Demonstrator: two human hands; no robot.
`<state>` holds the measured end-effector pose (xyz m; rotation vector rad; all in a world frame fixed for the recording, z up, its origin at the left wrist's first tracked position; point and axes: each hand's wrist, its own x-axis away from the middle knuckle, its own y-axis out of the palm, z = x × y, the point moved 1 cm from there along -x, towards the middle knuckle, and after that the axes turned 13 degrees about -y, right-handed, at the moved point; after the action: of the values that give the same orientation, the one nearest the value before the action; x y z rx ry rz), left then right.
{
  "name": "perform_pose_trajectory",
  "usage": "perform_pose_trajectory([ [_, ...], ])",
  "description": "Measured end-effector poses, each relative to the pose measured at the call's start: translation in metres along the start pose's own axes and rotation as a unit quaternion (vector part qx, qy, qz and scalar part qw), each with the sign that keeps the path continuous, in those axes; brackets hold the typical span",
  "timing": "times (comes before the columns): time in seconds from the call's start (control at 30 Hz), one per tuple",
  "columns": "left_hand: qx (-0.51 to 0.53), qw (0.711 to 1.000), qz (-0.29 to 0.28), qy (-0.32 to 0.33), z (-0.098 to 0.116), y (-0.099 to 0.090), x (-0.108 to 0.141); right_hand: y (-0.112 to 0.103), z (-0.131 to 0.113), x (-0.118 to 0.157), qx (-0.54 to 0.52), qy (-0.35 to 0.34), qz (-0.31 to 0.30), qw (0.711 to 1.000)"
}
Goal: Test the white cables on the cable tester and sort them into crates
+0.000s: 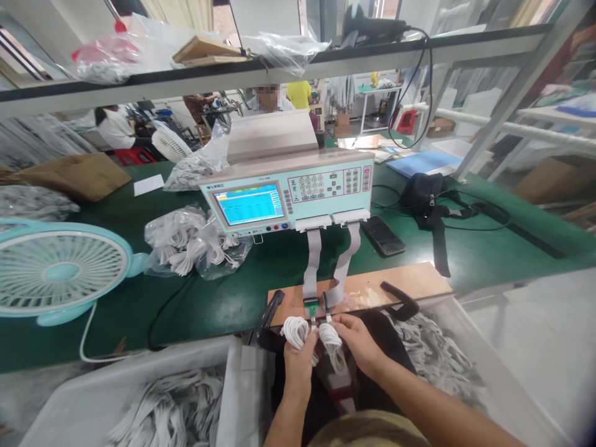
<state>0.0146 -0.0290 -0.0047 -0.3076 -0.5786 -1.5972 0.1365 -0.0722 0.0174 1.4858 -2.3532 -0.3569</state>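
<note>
At the front edge of the wooden board [372,287], my left hand [299,366] is closed on the plug end of a coiled white cable [295,331]. That plug meets a small green circuit board [313,308] on a grey ribbon cable [313,267]. My right hand [361,341] pinches the plug of a second white coil [330,336], at the end of the other ribbon cable [345,261]. I cannot tell whether both coils are one cable or how far the plugs are seated. Both ribbons hang from the tester [333,186], whose screen [251,205] is lit.
White bins with cables stand at left [233,372] and right [484,366]. Bagged cables [179,242] and a blue fan [60,271] sit on the green table. A phone [384,236] and black bag [423,195] lie right. A shelf [186,71] crosses above; people are behind.
</note>
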Motion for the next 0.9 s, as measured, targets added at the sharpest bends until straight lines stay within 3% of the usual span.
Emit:
perform_pose_trajectory([
  [0.1, 0.024, 0.999, -0.028, -0.027, -0.002, 0.003, 0.001, 0.000, 0.000, 0.000, 0.006, -0.003, 0.004, 1.000],
  [0.2, 0.069, 0.997, -0.020, -0.039, -0.005, 0.005, 0.002, 0.000, 0.000, 0.000, 0.004, 0.000, 0.002, 1.000],
  [0.5, 0.073, 0.996, -0.048, -0.009, -0.004, 0.007, 0.001, 0.001, -0.002, 0.000, -0.008, 0.002, -0.008, 1.000],
  [0.7, 0.097, 0.994, -0.024, -0.041, -0.008, 0.010, 0.001, -0.001, 0.001, -0.001, -0.005, 0.008, 0.000, 1.000],
  [0.9, 0.057, 0.998, 0.002, 0.004, -0.010, 0.008, -0.001, 0.001, 0.000, 0.000, -0.021, 0.004, -0.017, 1.000],
])
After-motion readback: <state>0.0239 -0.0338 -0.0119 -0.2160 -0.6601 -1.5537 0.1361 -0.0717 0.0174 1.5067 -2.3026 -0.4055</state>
